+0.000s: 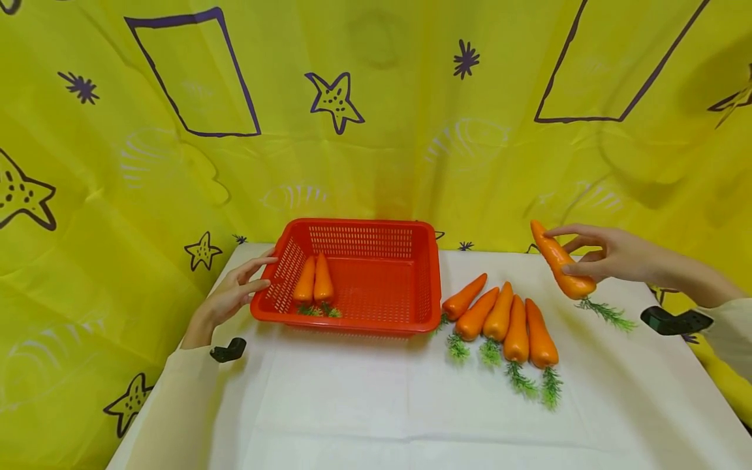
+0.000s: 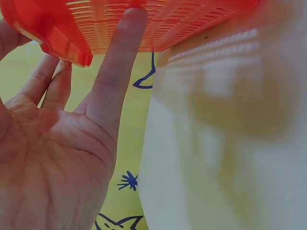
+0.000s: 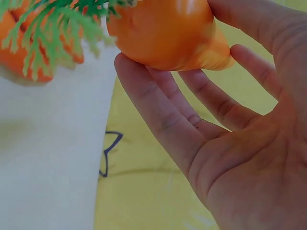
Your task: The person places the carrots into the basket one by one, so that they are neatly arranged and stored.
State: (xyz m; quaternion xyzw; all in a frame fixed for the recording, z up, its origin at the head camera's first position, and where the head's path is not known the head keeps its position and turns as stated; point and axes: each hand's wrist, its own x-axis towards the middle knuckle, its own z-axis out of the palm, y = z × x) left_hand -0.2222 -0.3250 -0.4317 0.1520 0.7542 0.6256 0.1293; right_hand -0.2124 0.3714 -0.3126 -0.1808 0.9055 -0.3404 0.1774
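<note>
Your right hand (image 1: 611, 256) pinches a carrot (image 1: 561, 261) above the table (image 1: 376, 405), while the left-wrist view alone shows your left hand's (image 1: 235, 294) straight fingers (image 2: 117, 72) touching the basket (image 1: 376, 261).

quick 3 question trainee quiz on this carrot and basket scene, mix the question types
1. How many carrots lie inside the red basket?
2. True or false: the right hand holds a carrot in the air.
3. What does the left hand touch? A) a loose carrot B) the basket's side C) the backdrop

Key: 1. two, with five more in the row of carrots on the table; 2. true; 3. B
</note>
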